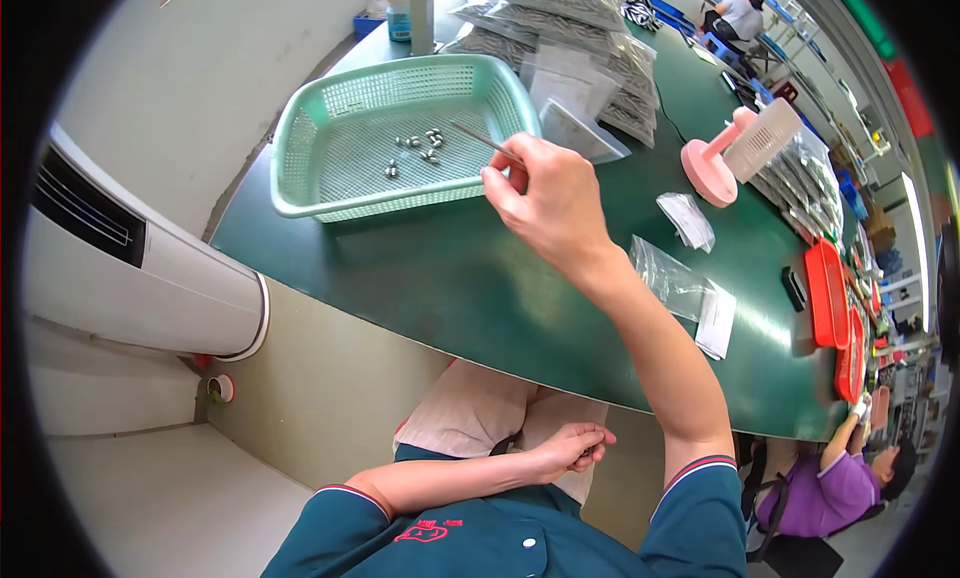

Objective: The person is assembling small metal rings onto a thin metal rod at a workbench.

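The thin metal tweezers are pinched in the right hand, fingers shut tight on the back end. The tip points to 10 o'clock, over the inside of the green basket. The tip sits just beside the small metal bits on the basket floor, but I can't tell if it touches one. The bits lie in a loose bunch near the middle of the basket.

The basket sits at the far left end of the dark green surface. The right arm reaches up from 5 o'clock to the basket.

The left hand is low, at 6 o'clock, resting on the lap, well apart from the surface. Its fingers are curled together w/ nothing seen in them.

At 3 o'clock from the right hand lie clear plastic bags & a white paper slip. A smaller clear bag lies a bit farther back. At 1 o'clock stands a pink stand w/ a white part. At 12 o'clock, behind the basket, is a pile of grey bags. Red trays sit far off at 3 o'clock.

Another person in a purple top sits at 4 o'clock, past the end of the surface.
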A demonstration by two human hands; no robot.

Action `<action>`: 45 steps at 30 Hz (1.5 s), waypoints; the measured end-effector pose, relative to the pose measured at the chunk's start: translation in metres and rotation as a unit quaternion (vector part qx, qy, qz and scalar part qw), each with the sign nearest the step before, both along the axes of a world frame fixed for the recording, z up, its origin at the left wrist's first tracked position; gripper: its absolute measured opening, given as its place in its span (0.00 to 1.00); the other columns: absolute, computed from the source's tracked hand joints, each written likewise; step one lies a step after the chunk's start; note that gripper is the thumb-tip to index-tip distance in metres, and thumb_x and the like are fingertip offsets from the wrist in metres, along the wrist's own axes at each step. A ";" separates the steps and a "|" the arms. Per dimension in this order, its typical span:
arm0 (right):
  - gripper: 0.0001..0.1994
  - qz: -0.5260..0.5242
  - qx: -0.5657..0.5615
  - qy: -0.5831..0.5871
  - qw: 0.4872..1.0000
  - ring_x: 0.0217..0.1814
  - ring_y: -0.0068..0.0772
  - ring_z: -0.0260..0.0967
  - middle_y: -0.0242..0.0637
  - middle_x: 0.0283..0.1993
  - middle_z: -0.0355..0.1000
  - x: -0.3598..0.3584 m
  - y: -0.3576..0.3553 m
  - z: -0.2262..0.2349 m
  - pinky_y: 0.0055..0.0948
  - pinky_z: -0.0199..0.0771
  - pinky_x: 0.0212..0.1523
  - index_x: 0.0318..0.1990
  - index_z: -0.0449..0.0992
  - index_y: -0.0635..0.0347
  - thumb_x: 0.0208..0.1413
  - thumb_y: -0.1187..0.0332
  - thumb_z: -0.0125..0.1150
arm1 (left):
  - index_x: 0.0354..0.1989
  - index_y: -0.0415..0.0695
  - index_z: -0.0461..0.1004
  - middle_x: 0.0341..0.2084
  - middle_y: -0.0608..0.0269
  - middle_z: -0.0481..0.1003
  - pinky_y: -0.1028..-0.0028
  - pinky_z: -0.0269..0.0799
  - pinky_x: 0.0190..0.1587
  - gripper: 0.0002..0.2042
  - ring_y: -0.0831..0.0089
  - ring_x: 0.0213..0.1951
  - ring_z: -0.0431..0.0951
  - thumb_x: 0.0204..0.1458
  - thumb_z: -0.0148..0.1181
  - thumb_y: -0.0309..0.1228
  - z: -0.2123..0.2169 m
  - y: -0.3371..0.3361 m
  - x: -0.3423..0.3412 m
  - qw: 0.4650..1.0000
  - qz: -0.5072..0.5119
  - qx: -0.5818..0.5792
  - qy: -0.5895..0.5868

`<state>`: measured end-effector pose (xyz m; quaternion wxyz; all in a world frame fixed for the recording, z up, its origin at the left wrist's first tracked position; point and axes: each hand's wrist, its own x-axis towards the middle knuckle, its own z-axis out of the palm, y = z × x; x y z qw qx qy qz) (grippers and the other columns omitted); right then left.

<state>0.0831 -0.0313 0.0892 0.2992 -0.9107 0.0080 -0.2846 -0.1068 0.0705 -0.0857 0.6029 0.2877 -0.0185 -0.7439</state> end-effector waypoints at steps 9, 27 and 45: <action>0.07 -0.027 0.100 0.059 0.993 0.18 0.36 0.65 0.42 0.19 0.67 -0.045 -0.005 0.015 0.26 0.63 0.22 0.32 0.71 0.65 0.45 0.73 0.56 | 0.31 0.42 0.67 0.13 0.72 0.62 0.84 0.49 0.17 0.14 0.85 0.15 0.56 0.57 0.40 0.39 0.017 -0.004 0.007 0.999 0.014 -0.047 -0.014; 0.08 -0.292 0.340 0.255 0.857 0.17 0.13 0.43 0.26 0.21 0.56 -0.312 0.011 -0.096 0.17 0.42 0.16 0.27 0.73 0.63 0.35 0.76 0.62 | 0.56 0.44 0.53 0.22 0.70 0.63 0.86 0.48 0.18 0.20 0.87 0.18 0.56 0.58 0.39 0.38 0.014 -0.015 -0.016 0.996 -0.002 -0.089 -0.028; 0.08 -0.319 0.157 0.288 0.889 0.23 0.28 0.68 0.33 0.23 0.66 -0.346 0.018 -0.107 0.24 0.68 0.21 0.23 0.69 0.61 0.32 0.78 0.61 | 0.35 0.39 0.69 0.18 0.68 0.67 0.85 0.48 0.18 0.08 0.87 0.17 0.56 0.53 0.51 0.32 -0.007 -0.015 -0.031 0.989 -0.140 -0.033 -0.041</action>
